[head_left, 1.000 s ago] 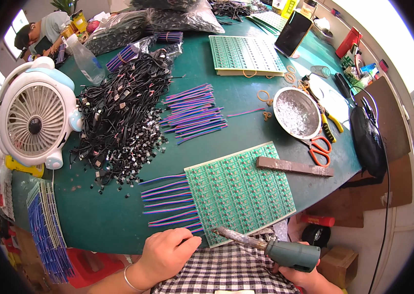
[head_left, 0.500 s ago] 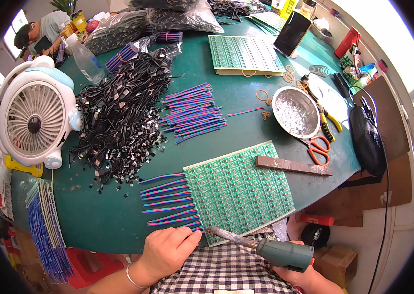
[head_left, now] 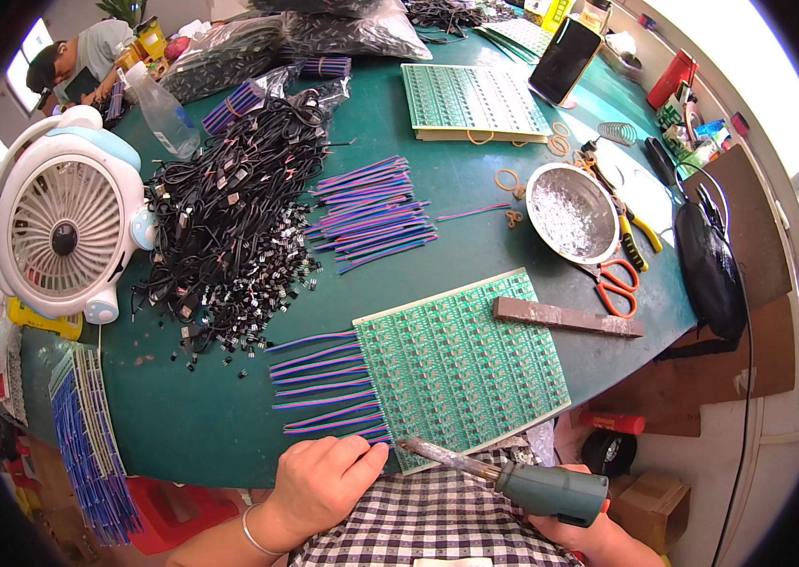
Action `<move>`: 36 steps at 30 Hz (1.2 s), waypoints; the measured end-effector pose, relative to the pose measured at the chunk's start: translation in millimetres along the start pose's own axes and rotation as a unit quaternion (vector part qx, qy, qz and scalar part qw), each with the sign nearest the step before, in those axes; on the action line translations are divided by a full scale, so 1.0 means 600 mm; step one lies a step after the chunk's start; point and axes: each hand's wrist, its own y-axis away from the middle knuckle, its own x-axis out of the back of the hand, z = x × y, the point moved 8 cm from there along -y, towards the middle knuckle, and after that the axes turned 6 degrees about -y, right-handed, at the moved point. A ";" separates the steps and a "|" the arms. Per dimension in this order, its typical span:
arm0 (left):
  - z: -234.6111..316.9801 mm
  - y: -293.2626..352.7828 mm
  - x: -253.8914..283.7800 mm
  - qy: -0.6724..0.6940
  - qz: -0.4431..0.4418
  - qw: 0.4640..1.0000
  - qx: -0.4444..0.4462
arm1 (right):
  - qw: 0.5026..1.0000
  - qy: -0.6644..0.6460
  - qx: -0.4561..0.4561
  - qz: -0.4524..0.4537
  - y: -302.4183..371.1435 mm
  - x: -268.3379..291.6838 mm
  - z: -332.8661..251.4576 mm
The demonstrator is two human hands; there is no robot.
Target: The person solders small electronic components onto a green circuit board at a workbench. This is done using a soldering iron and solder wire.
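A green circuit board panel (head_left: 461, 364) lies near the table's front edge, with several blue, red and black wires (head_left: 322, 389) sticking out from its left side. My left hand (head_left: 329, 480) is closed in a pinch on a wire at the panel's lower left corner. In my right hand (head_left: 570, 534) is a soldering iron (head_left: 551, 489) with a dark green handle. Its tip touches or nearly touches the panel's lower left edge, close to my left fingertips. A brown bar (head_left: 565, 317) rests across the panel's right side.
Behind the panel lie a bundle of cut wires (head_left: 371, 215), a heap of black cables (head_left: 234, 208) and a metal bowl (head_left: 573, 215) of silvery bits. Orange-handled scissors (head_left: 619, 286) sit beside the bowl. A white fan (head_left: 64, 227) stands left; another person (head_left: 87, 61) sits far left.
Almost nothing differs. Both hands and the soldering iron tip stay at the panel's lower left corner; the iron's handle has shifted very slightly.
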 end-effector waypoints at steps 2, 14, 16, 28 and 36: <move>0.001 -0.001 0.000 -0.008 -0.005 1.000 -0.001 | 0.998 0.051 0.024 0.001 -0.003 -0.001 -0.014; 0.002 -0.003 0.002 -0.011 -0.009 1.000 0.001 | 1.000 0.009 0.002 0.002 0.003 0.001 -0.004; 0.002 -0.004 0.003 -0.011 -0.007 1.000 -0.001 | 1.000 0.012 0.005 -0.003 0.001 -0.003 -0.006; 0.005 -0.011 0.005 -0.018 -0.014 1.000 -0.008 | 1.000 0.002 0.015 -0.021 -0.002 -0.007 -0.003; 0.006 -0.014 0.005 -0.029 -0.025 0.999 -0.017 | 0.999 -0.047 -0.021 0.004 0.003 0.003 0.005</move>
